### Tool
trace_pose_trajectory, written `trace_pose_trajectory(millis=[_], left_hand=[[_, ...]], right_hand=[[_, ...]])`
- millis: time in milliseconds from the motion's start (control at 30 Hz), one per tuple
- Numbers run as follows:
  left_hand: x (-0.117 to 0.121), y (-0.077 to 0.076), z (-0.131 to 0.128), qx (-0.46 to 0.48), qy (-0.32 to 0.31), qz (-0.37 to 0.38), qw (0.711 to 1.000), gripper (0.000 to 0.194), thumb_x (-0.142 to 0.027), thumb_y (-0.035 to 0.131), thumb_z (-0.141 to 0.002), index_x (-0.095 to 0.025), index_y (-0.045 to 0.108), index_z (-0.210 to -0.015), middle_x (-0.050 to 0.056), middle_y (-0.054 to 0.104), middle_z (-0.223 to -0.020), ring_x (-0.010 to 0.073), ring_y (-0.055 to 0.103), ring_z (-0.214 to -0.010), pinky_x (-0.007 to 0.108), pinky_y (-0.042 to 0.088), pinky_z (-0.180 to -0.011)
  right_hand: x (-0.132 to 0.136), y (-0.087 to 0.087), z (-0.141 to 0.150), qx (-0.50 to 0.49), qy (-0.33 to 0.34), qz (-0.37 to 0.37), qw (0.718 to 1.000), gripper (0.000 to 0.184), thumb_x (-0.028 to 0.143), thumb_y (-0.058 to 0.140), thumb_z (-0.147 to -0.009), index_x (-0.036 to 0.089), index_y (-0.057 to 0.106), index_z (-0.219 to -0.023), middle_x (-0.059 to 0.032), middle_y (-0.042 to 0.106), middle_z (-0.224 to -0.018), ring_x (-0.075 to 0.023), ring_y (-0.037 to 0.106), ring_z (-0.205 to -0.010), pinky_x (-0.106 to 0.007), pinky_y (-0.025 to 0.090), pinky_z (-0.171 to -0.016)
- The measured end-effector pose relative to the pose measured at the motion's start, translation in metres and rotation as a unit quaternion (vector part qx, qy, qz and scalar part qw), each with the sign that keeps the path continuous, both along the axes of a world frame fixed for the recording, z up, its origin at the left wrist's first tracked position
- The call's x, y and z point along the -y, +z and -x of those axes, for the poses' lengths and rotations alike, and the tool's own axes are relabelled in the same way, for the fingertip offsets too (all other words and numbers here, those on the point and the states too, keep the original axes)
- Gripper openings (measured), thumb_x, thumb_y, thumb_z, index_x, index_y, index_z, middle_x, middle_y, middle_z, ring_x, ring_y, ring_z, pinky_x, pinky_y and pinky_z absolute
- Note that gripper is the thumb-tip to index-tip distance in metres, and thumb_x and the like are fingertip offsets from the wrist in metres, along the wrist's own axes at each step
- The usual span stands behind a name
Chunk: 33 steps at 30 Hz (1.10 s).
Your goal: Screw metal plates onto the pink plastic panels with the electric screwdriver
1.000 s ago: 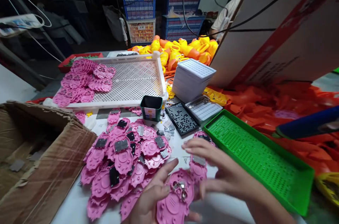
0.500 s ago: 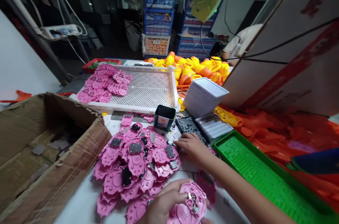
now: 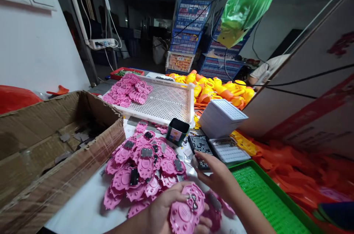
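Observation:
My left hand (image 3: 166,208) holds a pink plastic part (image 3: 184,213) with a wavy edge, a round grille and shiny metal pieces set in its upper half. Just above and to the right, my right hand (image 3: 212,171) is in the air with thumb and fingers drawn together; whatever is between the fingertips is too small to name. Those fingertips overlap the near edge of a black tray (image 3: 201,144) full of small pieces. Left of the hands lies a heap of pink parts (image 3: 145,167), several with dark or grey rectangular covers.
A dark green tin (image 3: 177,132) stands behind the heap. The white perforated tray (image 3: 168,99) holds more pink parts. On the left sits a cardboard box (image 3: 110,130); on the right, a green basket (image 3: 265,189) and stacked white trays (image 3: 221,116). Yellow-orange toys (image 3: 218,88) lie behind.
My right hand has drawn back from the small bits beside the black tray toward the pink part in my left hand. The camera view has turned left and up.

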<state>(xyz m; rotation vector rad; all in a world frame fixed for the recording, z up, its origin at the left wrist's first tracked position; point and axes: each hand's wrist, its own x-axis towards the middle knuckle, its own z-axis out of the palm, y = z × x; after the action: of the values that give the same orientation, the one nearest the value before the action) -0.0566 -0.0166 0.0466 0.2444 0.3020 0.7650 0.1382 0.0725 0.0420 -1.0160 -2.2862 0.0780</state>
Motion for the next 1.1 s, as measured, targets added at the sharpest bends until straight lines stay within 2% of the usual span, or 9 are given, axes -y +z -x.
trace_pose_trajectory(millis=[67,133,267,400,567,700,867,967,1100], left_hand=[[0.000,0.017,0.002,-0.012,0.015,0.006,1.000,0.041,-0.023,0.064,-0.076,-0.019,0.052,-0.116,0.010,0.069,-0.095,0.0229,0.069,-0.089,0.035,0.043,-0.086],[-0.001,0.030,0.002,-0.024,0.032,-0.003,0.999,0.057,-0.023,0.064,-0.077,-0.021,0.042,-0.130,0.011,0.069,-0.104,0.0252,0.069,-0.094,0.040,0.043,-0.090],[-0.010,0.039,-0.001,-0.045,0.055,-0.011,0.997,0.079,-0.021,0.062,-0.080,-0.027,0.020,-0.147,0.009,0.067,-0.112,0.0246,0.068,-0.096,0.045,0.045,-0.093],[-0.018,0.035,-0.005,-0.081,0.068,-0.012,0.994,0.084,-0.015,0.061,-0.081,-0.025,0.015,-0.150,0.009,0.068,-0.113,0.0218,0.068,-0.099,0.042,0.046,-0.096],[-0.018,0.023,-0.003,-0.131,0.074,-0.022,0.988,0.092,-0.010,0.066,-0.079,-0.029,0.013,-0.152,0.007,0.070,-0.112,0.0212,0.068,-0.101,0.040,0.047,-0.097],[-0.015,0.019,-0.002,-0.169,0.083,-0.010,0.982,0.105,-0.007,0.072,-0.074,-0.027,0.004,-0.152,0.010,0.071,-0.111,0.0202,0.070,-0.095,0.036,0.051,-0.091],[-0.015,0.019,-0.005,-0.199,0.110,0.026,0.974,0.120,-0.007,0.081,-0.065,-0.023,-0.001,-0.152,0.011,0.073,-0.108,0.0168,0.071,-0.087,0.027,0.053,-0.081],[-0.015,0.019,-0.005,-0.210,0.114,0.036,0.970,0.118,-0.010,0.081,-0.065,-0.022,0.003,-0.152,0.010,0.073,-0.103,0.0178,0.071,-0.086,0.029,0.053,-0.081],[-0.015,0.020,-0.006,-0.188,0.120,0.024,0.975,0.111,-0.010,0.079,-0.067,-0.023,0.008,-0.152,0.008,0.073,-0.104,0.0203,0.070,-0.093,0.035,0.053,-0.088]], right_hand=[[0.016,0.009,-0.005,-0.055,0.006,-0.005,0.998,0.044,0.019,0.057,-0.083,0.016,0.048,-0.126,-0.0108,0.071,-0.102,-0.0169,0.070,-0.086,-0.027,0.059,-0.072],[0.033,0.016,-0.005,-0.100,0.021,-0.009,0.995,0.047,0.020,0.058,-0.083,0.018,0.044,-0.128,-0.0088,0.071,-0.101,-0.0148,0.070,-0.086,-0.024,0.059,-0.072],[0.054,0.016,0.000,-0.163,0.056,-0.040,0.984,0.044,0.016,0.057,-0.082,0.021,0.048,-0.124,-0.0101,0.070,-0.104,-0.0168,0.068,-0.096,-0.027,0.059,-0.079],[0.059,0.008,0.001,-0.191,0.076,-0.069,0.976,0.047,0.007,0.054,-0.078,0.018,0.050,-0.123,-0.0113,0.069,-0.105,-0.0171,0.066,-0.101,-0.031,0.057,-0.088],[0.062,0.006,0.002,-0.187,0.091,-0.066,0.976,0.051,0.004,0.055,-0.076,0.014,0.049,-0.125,-0.0129,0.067,-0.108,-0.0181,0.064,-0.102,-0.035,0.056,-0.088],[0.064,0.007,0.006,-0.199,0.085,-0.051,0.975,0.050,0.003,0.057,-0.077,0.015,0.049,-0.125,-0.0120,0.067,-0.106,-0.0173,0.063,-0.101,-0.034,0.056,-0.088],[0.064,0.009,0.009,-0.214,0.060,-0.041,0.974,0.043,0.011,0.063,-0.080,0.015,0.052,-0.121,-0.0110,0.066,-0.099,-0.0184,0.063,-0.093,-0.035,0.058,-0.080],[0.063,0.010,0.010,-0.213,0.061,-0.036,0.974,0.041,0.010,0.061,-0.080,0.014,0.053,-0.120,-0.0106,0.065,-0.096,-0.0179,0.062,-0.089,-0.033,0.058,-0.077],[0.065,0.009,0.011,-0.196,0.062,-0.041,0.978,0.043,0.006,0.056,-0.078,0.013,0.053,-0.120,-0.0120,0.065,-0.101,-0.0183,0.063,-0.096,-0.033,0.057,-0.082]])
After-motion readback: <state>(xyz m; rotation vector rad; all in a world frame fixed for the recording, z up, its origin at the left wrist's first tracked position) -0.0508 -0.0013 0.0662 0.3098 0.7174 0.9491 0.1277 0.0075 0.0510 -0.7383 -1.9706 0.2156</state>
